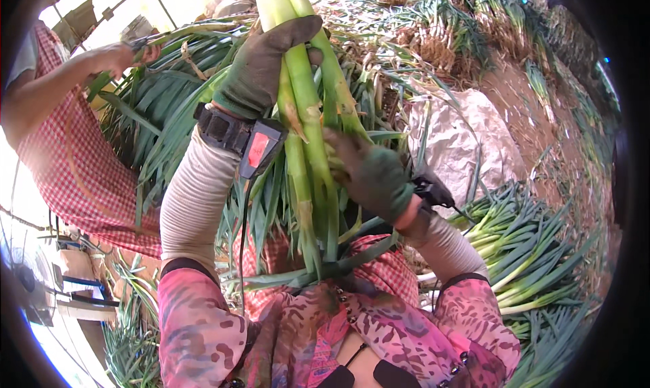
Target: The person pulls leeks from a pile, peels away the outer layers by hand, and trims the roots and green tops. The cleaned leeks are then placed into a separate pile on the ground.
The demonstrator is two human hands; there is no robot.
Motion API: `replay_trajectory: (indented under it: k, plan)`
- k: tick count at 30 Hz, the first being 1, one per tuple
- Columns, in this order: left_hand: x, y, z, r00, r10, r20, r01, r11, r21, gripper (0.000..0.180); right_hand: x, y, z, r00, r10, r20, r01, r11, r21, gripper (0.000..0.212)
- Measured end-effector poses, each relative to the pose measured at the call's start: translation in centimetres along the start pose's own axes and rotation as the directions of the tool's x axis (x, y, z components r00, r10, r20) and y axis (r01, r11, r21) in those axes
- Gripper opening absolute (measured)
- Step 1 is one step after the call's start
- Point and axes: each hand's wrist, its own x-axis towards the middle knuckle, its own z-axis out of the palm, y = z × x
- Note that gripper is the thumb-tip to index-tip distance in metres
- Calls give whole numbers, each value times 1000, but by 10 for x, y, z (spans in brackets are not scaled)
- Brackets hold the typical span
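Leeks (pixel 304 93): held before the shirt (pixel 399 324), pale ends outward;
Left hand (pixel 261 66): wrapped round them, apparently so they are kept together;
Right hand (pixel 372 175): placed at their side, blurred; its grip cannot be told.

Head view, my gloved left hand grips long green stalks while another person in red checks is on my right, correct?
Not quite: the head view shows the other person in red checks on your left, not your right. Your gloved left hand does grip long green stalks.
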Motion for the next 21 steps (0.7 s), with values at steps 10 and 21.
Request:
replay_trajectory:
  k: [10, 21]
  plan:
    - [20, 24, -54, 985, 165, -53, -147, 958, 247, 27, -118, 37, -15, 638, -2, 770, -309, 915, 259, 26]
    - [32, -61, -90, 927, 260, -270, -58, 811, 582, 19, -152, 32, -70, 605, 110, 789, -516, 809, 282, 23]
